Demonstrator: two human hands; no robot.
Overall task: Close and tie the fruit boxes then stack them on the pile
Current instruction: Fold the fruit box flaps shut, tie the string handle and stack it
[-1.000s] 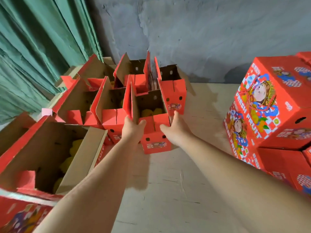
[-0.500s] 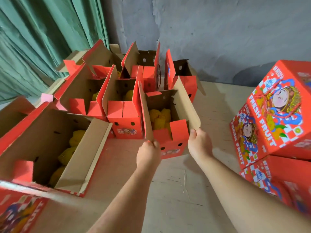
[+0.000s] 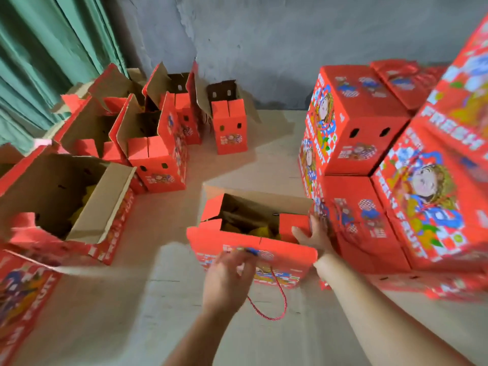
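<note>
The open fruit box (image 3: 253, 249) lies long axis left-right, just beyond both hands. The right hand (image 3: 314, 237) presses spread fingers on its right end. The left hand (image 3: 227, 276) hovers nearer (blurred, grip unclear) by the red cord (image 3: 277, 302).

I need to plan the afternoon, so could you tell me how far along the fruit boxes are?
Done: closed red printed cartons stacked at right. In hand: an open red carton, right hand on its end, left hand near its red cord. Left: open cartons along the curtain.
</note>
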